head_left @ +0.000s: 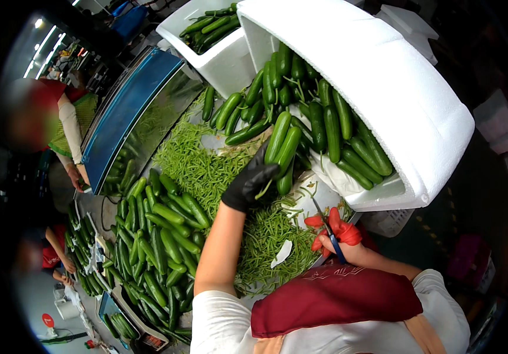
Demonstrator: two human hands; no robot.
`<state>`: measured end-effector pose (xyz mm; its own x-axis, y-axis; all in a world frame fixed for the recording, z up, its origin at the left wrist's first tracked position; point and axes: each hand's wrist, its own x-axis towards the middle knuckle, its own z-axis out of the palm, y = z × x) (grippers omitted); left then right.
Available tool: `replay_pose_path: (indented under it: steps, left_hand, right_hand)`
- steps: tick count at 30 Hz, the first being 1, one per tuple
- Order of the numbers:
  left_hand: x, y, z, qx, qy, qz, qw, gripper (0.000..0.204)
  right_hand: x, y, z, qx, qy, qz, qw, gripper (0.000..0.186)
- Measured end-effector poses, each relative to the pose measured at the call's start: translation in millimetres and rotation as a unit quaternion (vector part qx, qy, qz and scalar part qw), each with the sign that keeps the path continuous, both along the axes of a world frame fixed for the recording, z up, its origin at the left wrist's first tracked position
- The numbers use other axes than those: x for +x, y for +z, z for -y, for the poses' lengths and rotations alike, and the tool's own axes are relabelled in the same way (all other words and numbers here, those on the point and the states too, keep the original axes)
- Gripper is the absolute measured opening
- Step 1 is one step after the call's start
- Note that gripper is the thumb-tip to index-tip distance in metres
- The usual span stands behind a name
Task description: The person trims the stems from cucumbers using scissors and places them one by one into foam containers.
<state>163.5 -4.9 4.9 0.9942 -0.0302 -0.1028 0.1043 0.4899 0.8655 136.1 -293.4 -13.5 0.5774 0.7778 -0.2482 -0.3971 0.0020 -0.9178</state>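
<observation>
My left hand (253,178), in a black glove, is closed around several green cucumbers (284,141), held just in front of the foam box. A thin stem sticks out below its fingers. My right hand (338,233) wears red covering on its fingers and grips a pair of scissors (336,245) with dark blue handles. The blades point up and away, toward the held cucumbers but apart from them. More cucumbers (332,127) lie inside and spill from a white foam box (378,76) tipped on its side. Cut green stems (192,156) cover the table under my hands.
A large heap of cucumbers (159,248) lies left of my left forearm. Behind it stands a blue-edged clear panel (130,112). Another foam box (224,71) with cucumbers is at the back. A white scrap (282,253) rests on the stems. Co-workers (68,127) stand at the left.
</observation>
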Motion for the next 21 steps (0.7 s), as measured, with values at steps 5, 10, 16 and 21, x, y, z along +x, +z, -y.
replay_pose_path:
  steps: [5,10,16,21]
  left_hand:
    - [-56.8,8.9,27.5,-0.106,0.06,0.024,0.992,0.091]
    - [-86.4,15.8,77.2,0.083,0.173,0.068,0.979,0.097]
    - [-110.7,-8.0,94.5,0.082,0.216,0.039,0.972,0.088]
    - [-121.0,-30.2,78.2,0.075,0.129,0.021,0.989,0.084]
  right_hand:
    - [18.2,27.6,-34.4,0.049,-0.017,0.077,0.996,0.045]
    - [31.6,18.3,-68.9,0.085,-0.027,0.061,0.994,0.062]
    - [25.9,-36.1,-67.5,0.078,-0.008,0.29,0.954,0.076]
    - [19.3,-16.8,-55.7,0.089,0.045,0.24,0.966,0.07]
